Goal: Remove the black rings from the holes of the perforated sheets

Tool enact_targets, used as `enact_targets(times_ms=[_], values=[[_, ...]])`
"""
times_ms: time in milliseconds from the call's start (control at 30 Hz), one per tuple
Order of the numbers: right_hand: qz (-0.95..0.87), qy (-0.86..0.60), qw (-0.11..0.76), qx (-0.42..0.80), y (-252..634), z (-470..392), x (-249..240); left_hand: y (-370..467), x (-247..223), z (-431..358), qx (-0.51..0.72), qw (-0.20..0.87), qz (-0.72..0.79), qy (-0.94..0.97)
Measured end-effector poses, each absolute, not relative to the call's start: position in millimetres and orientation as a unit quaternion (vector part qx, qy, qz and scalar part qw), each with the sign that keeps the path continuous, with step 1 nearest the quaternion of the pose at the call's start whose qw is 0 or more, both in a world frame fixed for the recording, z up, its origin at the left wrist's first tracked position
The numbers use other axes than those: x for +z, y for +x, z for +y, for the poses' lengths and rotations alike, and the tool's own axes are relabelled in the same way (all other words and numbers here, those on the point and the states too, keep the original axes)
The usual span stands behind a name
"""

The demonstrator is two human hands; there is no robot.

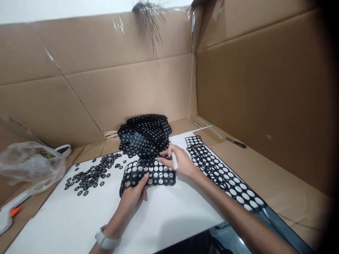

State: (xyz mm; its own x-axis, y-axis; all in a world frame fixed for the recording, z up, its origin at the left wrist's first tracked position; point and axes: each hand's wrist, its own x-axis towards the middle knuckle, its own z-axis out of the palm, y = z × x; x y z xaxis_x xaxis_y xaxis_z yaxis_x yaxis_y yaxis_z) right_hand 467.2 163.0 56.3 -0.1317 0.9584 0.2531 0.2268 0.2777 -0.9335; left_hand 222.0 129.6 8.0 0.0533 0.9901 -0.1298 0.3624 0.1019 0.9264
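Observation:
A black sheet with rows of round holes (pixel 161 178) lies at the middle of the white board. My left hand (pixel 136 190) grips its near left part, the thumb on top and fingers underneath. At the sheet's far right edge, my right hand (pixel 178 160) has thumb and forefinger close together, with a white pen-like tool (pixel 174 160) lying across the hand. Whatever is between those fingertips is too small to make out. Behind the sheet is a crumpled heap of black dotted material (pixel 145 134). Many small black rings (pixel 97 173) are scattered to the left.
Perforated black strips (pixel 219 169) run along the board's right side. Beyond them lies a dark-handled knife (pixel 235 142). A clear plastic bag (pixel 31 164) and a white tool with an orange part (pixel 16 211) are at left. Cardboard walls (pixel 132 81) enclose the back and right.

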Motion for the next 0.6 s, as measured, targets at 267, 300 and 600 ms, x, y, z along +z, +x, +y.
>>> enact_targets(times_ms=[267,300,600], values=[[-0.677,-0.356,0.294,0.573,444.3,189.0,44.8,220.3,19.5,126.9,0.364,0.478,0.596,0.533],[-0.673,-0.345,0.288,0.587,443.1,187.0,41.0,216.0,18.7,124.3,0.346,0.487,0.605,0.526],[-0.634,-0.333,0.322,0.619,444.9,177.7,21.6,150.1,25.9,71.6,0.094,0.539,0.577,0.606]])
